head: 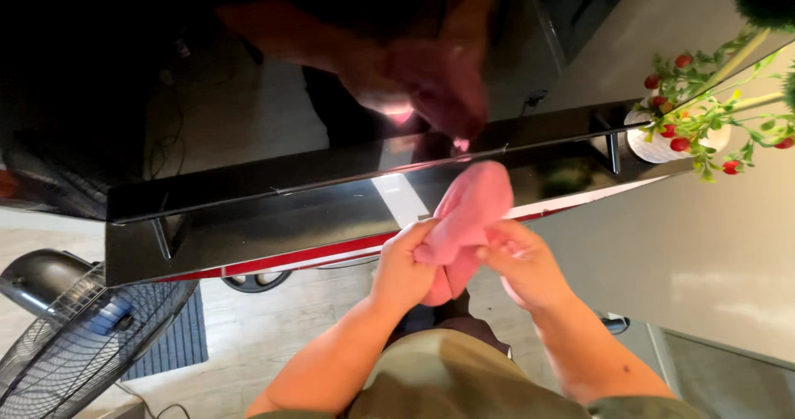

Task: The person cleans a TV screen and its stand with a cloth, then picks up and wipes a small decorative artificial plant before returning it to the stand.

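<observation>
Person wearing olive-green short-sleeved shirt (439, 378), fabric showing below hands. Both forearms showing bare, sleeves ending near elbows. Left hand (403, 263), right hand (523, 262) wearing no gloves, rings or watch, sitting just above shirt.

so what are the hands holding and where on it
Both hands grip a pink cloth: the left hand and the right hand pinch its lower, bunched part from either side, while its upper end rises free against the glossy black screen.
</observation>
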